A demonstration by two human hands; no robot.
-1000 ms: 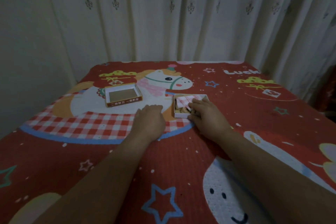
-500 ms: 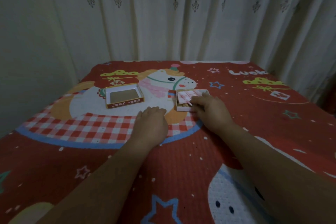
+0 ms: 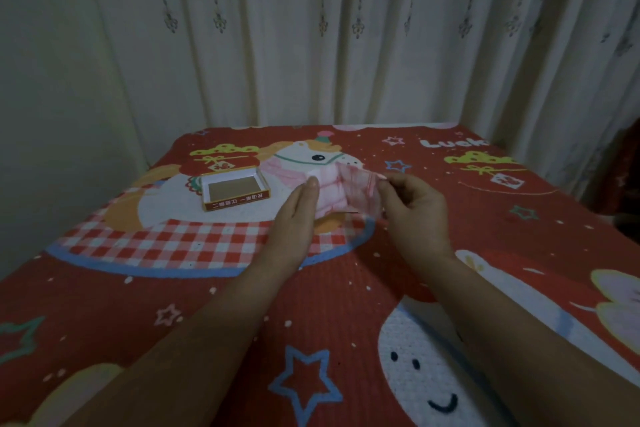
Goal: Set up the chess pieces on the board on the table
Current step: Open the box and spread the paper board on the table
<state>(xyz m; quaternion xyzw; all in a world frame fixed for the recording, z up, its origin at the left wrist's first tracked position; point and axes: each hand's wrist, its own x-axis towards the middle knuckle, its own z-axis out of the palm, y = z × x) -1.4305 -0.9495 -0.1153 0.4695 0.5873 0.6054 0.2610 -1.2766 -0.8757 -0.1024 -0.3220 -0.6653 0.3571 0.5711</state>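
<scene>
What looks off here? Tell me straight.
The folded pink-and-white sheet is up between both hands, left hand flat against it, right hand pinching its edge. The box lid lies upside down, askew. No pieces visible.

We see a thin folded sheet (image 3: 341,192), pale with red lines, that looks like soft plastic or paper; blur keeps us from telling which. The part by the right hand (image 3: 414,199) seems half see-through and a little glossy. The lid (image 3: 235,188) looks like cardboard: matt brown inside, white walls, printed red and yellow outside. The cover (image 3: 207,305) under it is cloth with a rough, waffle-like weave and a matt print. Behind, the curtain (image 3: 346,31) is pale matt fabric hanging in folds, with a faint pattern.
</scene>
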